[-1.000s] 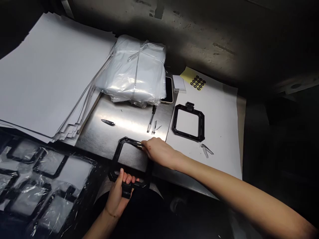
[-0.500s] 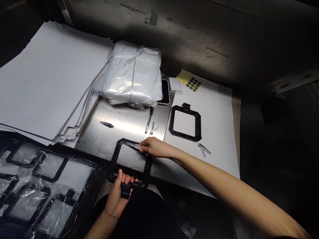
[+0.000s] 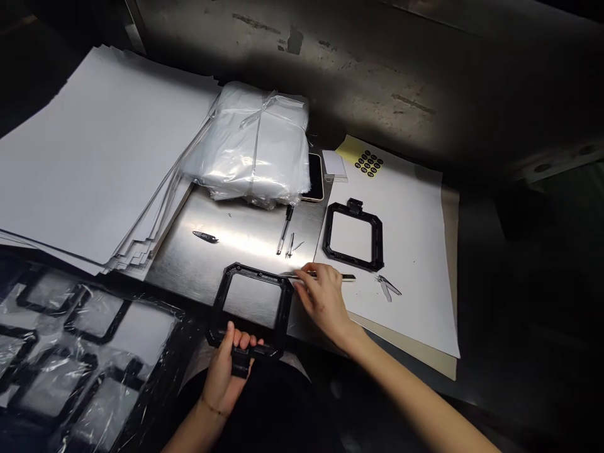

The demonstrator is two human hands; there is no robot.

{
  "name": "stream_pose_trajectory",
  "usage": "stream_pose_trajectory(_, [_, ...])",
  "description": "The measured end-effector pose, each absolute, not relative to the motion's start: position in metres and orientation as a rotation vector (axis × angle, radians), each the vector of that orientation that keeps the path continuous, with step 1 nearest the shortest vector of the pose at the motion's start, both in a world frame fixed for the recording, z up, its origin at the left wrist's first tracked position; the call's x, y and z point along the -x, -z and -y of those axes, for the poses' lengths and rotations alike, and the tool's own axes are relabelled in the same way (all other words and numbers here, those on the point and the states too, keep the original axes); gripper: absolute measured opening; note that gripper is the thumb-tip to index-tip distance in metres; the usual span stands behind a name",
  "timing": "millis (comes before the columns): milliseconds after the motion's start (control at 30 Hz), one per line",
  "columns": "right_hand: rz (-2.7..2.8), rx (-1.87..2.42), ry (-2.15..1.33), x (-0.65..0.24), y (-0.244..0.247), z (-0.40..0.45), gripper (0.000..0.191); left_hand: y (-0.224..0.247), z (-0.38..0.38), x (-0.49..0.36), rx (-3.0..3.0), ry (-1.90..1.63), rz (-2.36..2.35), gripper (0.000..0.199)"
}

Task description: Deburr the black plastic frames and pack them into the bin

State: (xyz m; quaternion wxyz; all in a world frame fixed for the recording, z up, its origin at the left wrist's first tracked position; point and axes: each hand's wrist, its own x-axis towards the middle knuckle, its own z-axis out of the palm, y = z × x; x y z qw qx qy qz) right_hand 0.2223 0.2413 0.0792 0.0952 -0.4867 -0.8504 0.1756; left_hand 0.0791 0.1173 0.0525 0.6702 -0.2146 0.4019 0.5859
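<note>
Overlapping bench edge: held frame

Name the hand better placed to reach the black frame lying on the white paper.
Likely the right hand: though holding a slim tool, it is close to the lying frame. The left hand is farther off, gripping the lower edge of the held frame.

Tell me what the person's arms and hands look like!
Both the left hand and the right hand are bare, with no gloves. A thin bracelet circles the left wrist; I see none on the right. No sleeves show.
</note>
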Motion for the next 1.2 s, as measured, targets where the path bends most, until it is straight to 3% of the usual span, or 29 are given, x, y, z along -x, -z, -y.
stream_pose_trajectory(233, [2.722, 1.202, -0.412, -0.137, -0.064, -0.239, 0.021, -0.051, -0.115, -0.079, 0.483, -1.325, -0.912, 0.034])
stream_pose_trajectory(700, [2.717, 1.273, -0.394, -0.121, -0.048, -0.236, 0.015, -0.042, -0.114, -0.079, 0.467, -1.354, -0.858, 0.034])
stream_pose_trajectory(933, [2.603, 1.270, -0.653, -0.118, -0.067, -0.234, 0.018, -0.039, -0.116, -0.076, 0.453, -1.361, -0.864, 0.033])
stream_pose_trajectory(1200, [2.796, 0.672, -1.121, -0.204, -0.115, -0.216, 0.022, -0.054, -0.119, -0.072, 0.505, -1.315, -0.848, 0.037])
